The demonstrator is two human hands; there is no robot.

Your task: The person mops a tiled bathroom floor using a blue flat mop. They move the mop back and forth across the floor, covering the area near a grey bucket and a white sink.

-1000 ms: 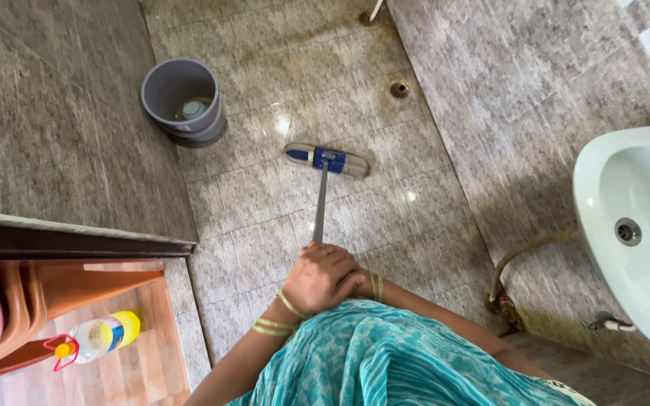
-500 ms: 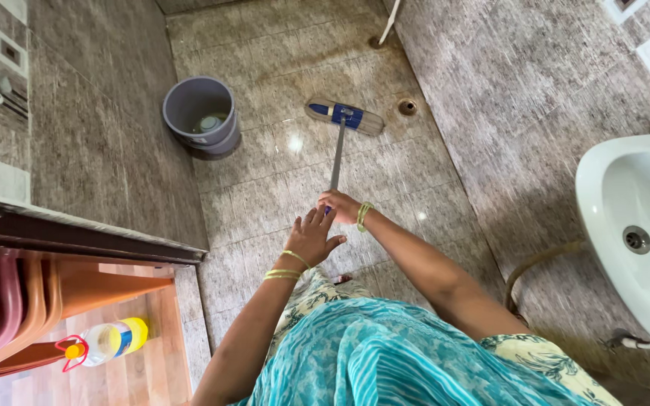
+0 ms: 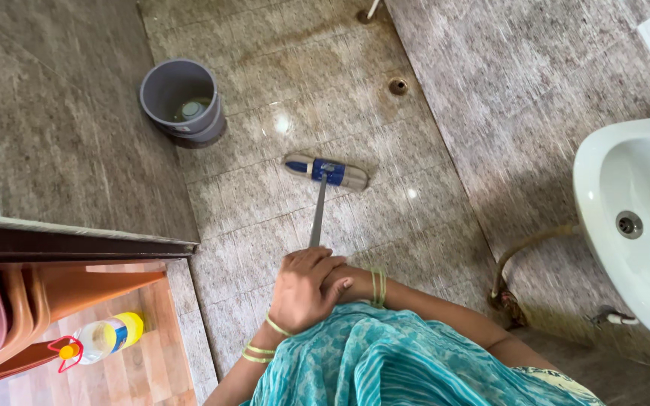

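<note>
Flat mop (image 3: pixel 326 171) with blue head pressed on the tiled floor (image 3: pixel 415 225), handle running back toward the body. Left hand (image 3: pixel 304 289) closed over the handle's upper end; right hand (image 3: pixel 340 284) tucked beneath it, also wrapped on the handle (mostly hidden). Grey bucket (image 3: pixel 182 101) standing well apart, up-left near the wall. White basin (image 3: pixel 633 225) at right. Plastic bottle (image 3: pixel 99 337) lying lower left.

My right hand (image 3: pixel 344 284) mostly hidden under my left hand (image 3: pixel 302 289), top of the mop handle (image 3: pixel 317 214) buried in my grip, sink (image 3: pixel 630 225) cut off by the right edge, thing inside the grey bucket (image 3: pixel 182 98) too small to tell, stacked chairs (image 3: pixel 9 316) cut off at the left edge
</note>
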